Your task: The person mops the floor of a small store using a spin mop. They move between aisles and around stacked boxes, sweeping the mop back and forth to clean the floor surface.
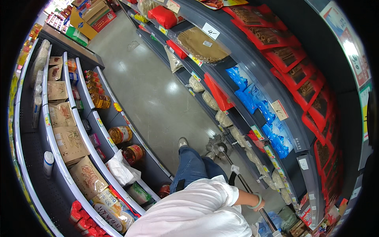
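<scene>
A white short sleeve and bare forearm reach to the right across my body. My left hand (pixel 259 203), with a pale green bangle at the wrist, is closed around the metal pole of a mop (pixel 243 181). The pole slants from the lower right up to a grey string mop head (pixel 218 144), which rests on the floor beside the base of the right-hand shelves. A white joint and a dark strap or loop show on the pole. My right hand is out of view. My jeans and a light shoe (pixel 183 142) show left of the mop head.
Left shelves (pixel 77 118) hold paper packets, oil bottles (pixel 120 134) and a crumpled white bag (pixel 122 169). Right shelves (pixel 237 49) hold blue packets (pixel 260 108) and red packets (pixel 299 77). Cardboard boxes (pixel 91 17) stand beyond the aisle floor (pixel 154 97). Plastic bags (pixel 271 222) lie lower right.
</scene>
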A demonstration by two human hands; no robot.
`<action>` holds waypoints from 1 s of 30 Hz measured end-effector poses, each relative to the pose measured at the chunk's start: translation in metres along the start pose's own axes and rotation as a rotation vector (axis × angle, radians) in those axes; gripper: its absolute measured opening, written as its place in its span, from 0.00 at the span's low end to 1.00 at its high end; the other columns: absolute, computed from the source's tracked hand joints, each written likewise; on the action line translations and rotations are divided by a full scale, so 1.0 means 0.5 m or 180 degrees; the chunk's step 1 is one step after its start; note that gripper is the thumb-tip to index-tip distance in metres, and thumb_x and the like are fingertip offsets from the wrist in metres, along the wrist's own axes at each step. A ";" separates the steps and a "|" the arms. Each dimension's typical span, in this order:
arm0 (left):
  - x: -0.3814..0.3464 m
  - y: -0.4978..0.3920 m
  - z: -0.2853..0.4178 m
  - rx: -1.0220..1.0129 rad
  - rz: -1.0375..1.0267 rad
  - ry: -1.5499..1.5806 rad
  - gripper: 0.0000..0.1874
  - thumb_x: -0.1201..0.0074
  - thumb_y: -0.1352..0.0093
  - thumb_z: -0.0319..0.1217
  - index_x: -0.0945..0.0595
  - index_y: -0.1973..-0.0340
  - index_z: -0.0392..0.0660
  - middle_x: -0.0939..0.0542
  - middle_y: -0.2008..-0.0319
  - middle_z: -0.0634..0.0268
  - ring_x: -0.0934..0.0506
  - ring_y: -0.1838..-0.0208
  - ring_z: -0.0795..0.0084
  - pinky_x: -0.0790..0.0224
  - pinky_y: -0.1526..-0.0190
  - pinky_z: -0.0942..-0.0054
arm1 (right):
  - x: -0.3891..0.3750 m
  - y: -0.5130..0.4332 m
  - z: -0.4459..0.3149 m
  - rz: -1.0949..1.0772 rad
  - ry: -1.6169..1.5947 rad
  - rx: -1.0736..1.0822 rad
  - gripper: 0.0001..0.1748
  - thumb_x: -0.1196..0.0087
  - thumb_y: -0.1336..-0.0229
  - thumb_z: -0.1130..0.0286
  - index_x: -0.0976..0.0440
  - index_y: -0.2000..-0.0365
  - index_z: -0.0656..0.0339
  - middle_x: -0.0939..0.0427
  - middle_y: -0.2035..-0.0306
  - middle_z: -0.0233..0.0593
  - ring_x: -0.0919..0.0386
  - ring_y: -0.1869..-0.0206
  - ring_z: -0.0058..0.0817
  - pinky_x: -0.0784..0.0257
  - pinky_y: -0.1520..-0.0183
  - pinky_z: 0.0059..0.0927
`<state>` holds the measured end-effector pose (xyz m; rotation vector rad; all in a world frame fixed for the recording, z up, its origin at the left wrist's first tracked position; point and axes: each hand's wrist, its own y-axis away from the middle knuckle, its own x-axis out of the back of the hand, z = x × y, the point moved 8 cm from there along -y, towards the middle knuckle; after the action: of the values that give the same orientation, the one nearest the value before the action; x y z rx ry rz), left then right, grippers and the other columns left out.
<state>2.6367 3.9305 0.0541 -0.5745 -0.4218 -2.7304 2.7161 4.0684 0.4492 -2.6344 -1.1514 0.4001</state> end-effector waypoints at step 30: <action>0.117 1.534 -0.883 0.5026 0.3619 0.0934 0.28 0.41 0.37 0.36 0.31 0.42 0.56 0.46 0.27 0.66 0.47 0.25 0.61 0.56 0.28 0.45 | -0.991 1.045 0.613 -0.4008 0.0120 -0.2648 0.14 0.55 0.29 0.58 0.40 0.66 0.56 0.30 0.60 0.36 0.35 0.35 0.40 0.44 0.35 0.45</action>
<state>2.7159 3.0686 -0.1400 0.0950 -1.3442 -0.8436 2.6423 3.3875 0.0699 -1.6897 -3.0062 -0.4678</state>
